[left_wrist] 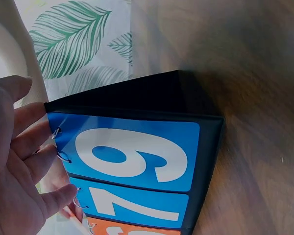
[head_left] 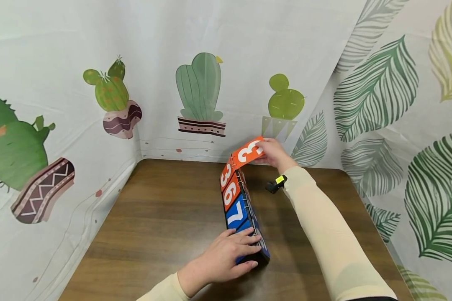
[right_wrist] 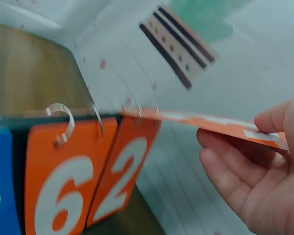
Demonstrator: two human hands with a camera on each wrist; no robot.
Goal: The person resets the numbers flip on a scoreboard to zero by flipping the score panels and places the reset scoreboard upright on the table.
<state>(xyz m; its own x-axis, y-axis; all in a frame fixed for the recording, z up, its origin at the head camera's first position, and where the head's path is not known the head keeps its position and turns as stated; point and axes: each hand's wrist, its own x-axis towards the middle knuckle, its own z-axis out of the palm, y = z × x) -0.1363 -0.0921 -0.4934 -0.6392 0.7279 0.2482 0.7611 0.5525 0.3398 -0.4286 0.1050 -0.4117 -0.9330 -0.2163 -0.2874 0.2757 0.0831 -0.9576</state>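
Observation:
A tent-shaped flip scoreboard [head_left: 261, 260] stands on the table, its number cards hung on metal rings along the top ridge. My right hand [head_left: 273, 152] pinches a raised orange card [head_left: 245, 154] with a white 3 at the far end; in the right wrist view the card lies nearly level between thumb and fingers. Beneath it hang an orange 2 card [right_wrist: 125, 178] and, beside that, an orange 6 card [right_wrist: 63, 196]. My left hand [head_left: 226, 255] rests across the ridge at the near end, fingers extended. A blue 6 card [left_wrist: 132, 152] and blue 7 card [left_wrist: 132, 203] show beside it.
The brown wooden table [head_left: 165, 209] reaches back to a white curtain [head_left: 154, 42] printed with cacti. Leaf-printed cloth [head_left: 376, 92] hangs along the right. A small black device with a yellow label [head_left: 280, 179] sits at the right wrist.

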